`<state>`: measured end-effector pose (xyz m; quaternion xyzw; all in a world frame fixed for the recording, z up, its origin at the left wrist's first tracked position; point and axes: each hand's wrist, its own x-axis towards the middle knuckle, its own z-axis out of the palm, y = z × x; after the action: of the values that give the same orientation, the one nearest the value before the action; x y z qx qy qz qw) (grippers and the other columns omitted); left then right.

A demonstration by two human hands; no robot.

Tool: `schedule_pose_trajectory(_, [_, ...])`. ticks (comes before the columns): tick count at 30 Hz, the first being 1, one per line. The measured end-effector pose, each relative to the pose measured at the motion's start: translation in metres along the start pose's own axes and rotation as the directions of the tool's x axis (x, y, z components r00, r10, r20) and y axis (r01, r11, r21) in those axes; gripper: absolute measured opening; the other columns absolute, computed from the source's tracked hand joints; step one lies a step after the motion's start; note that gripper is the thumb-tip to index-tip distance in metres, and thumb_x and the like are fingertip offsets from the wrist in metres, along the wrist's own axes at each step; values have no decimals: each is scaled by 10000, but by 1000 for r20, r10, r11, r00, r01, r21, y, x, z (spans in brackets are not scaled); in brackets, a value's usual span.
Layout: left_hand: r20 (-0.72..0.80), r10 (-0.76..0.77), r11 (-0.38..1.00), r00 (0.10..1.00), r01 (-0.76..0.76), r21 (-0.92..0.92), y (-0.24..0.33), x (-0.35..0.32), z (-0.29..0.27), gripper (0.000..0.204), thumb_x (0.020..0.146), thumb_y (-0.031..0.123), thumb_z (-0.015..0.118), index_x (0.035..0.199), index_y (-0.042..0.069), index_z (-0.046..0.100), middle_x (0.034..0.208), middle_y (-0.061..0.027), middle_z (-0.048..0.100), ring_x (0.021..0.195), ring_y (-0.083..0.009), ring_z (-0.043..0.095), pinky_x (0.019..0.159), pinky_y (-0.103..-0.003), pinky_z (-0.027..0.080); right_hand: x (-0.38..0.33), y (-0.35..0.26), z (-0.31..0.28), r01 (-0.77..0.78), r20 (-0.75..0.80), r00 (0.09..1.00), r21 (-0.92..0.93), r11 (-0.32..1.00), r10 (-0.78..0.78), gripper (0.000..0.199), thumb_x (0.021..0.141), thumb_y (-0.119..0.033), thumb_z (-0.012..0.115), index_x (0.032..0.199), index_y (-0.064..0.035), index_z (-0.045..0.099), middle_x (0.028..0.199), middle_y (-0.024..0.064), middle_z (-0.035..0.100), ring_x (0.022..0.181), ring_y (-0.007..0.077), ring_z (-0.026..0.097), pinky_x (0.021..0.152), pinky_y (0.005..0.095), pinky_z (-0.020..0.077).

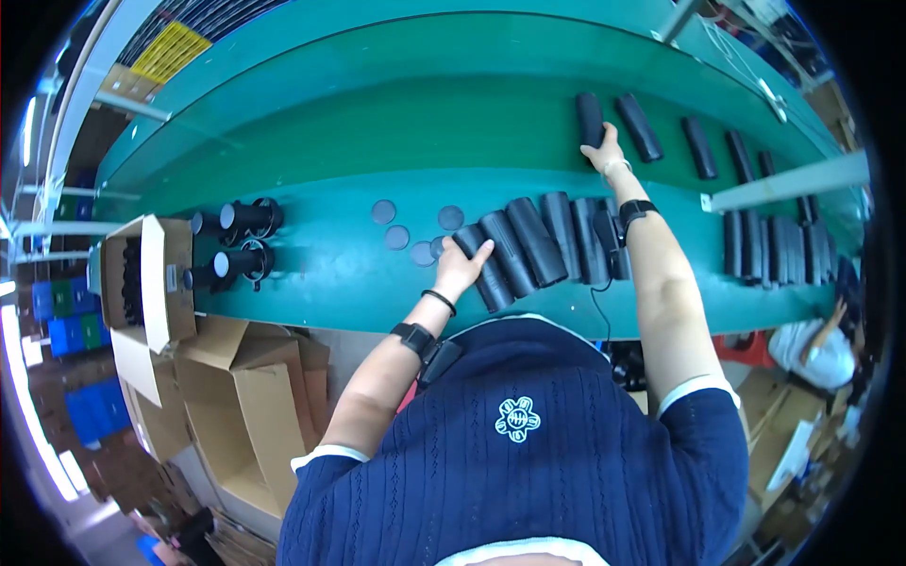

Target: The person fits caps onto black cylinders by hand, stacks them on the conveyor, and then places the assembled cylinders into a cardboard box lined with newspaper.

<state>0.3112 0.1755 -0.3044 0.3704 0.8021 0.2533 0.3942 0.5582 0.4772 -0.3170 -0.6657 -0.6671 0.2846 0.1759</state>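
Note:
My right hand (606,154) reaches far forward, closed round the near end of a black tube (589,113) on the darker green strip. My left hand (460,268) grips the leftmost black tube (493,286) of a row near the bench's front edge, thumb on one side and fingers on the other. To its right lie more black tubes (534,241), side by side and slightly slanted. Several flat dark discs (383,211) are scattered beyond and left of my left hand; one disc (436,247) is partly hidden by its fingers.
Black cylinders with ring-shaped parts (247,219) stand at the left. An open cardboard box (168,283) sits at the bench's left end, with empty cartons (247,406) below. More tubes (696,148) lie along the strip; others (779,249) are grouped right, past a metal post (793,181). Another person (813,354) is at far right.

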Motion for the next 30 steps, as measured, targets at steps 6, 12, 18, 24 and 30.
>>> schedule_pose_trajectory(6, [109,43,920,993,3,-392,-26,2,-10,813,708,227,812,1285,-94,337,1173,-215,549,1081,-264,563,907,-371,469,-52,-49,25,196,-138,949,-448,872,-284,591,787,-176,664,1329,-232,436,1172,135,532,1087,380,489,933,453,409])
schedule_pose_trajectory(12, [200,318,786,927,-140,-602,-3,-32,-48,758,725,74,774,1340,17,334,1240,-117,506,1177,-211,482,993,-351,392,-168,-100,47,50,700,556,511,858,-449,273,941,-220,546,1158,-69,616,899,11,628,703,91,596,580,223,484])
schedule_pose_trajectory(18, [226,463,776,857,-268,-570,-15,-38,-52,726,744,77,756,1337,60,336,1230,-73,484,1217,-182,440,1039,-361,342,-218,-120,45,-380,767,473,622,685,-434,383,930,-168,546,1297,-59,520,911,17,629,699,73,619,559,177,467])
schedule_pose_trajectory(24, [258,418,660,871,-96,-745,-19,-58,-48,557,841,186,671,1291,39,377,1037,-29,494,900,-85,487,713,-222,433,-246,-115,45,-480,832,385,550,684,-399,423,908,-157,581,1312,-58,508,893,43,654,702,98,636,580,188,508])
schedule_pose_trajectory(30, [247,471,679,847,-169,-714,-27,-60,-51,449,804,115,655,1184,44,428,1033,-46,525,952,-124,513,802,-250,441,-255,-114,48,-431,774,487,616,659,-405,289,856,-152,665,1132,-69,662,881,37,640,644,114,630,561,209,498])
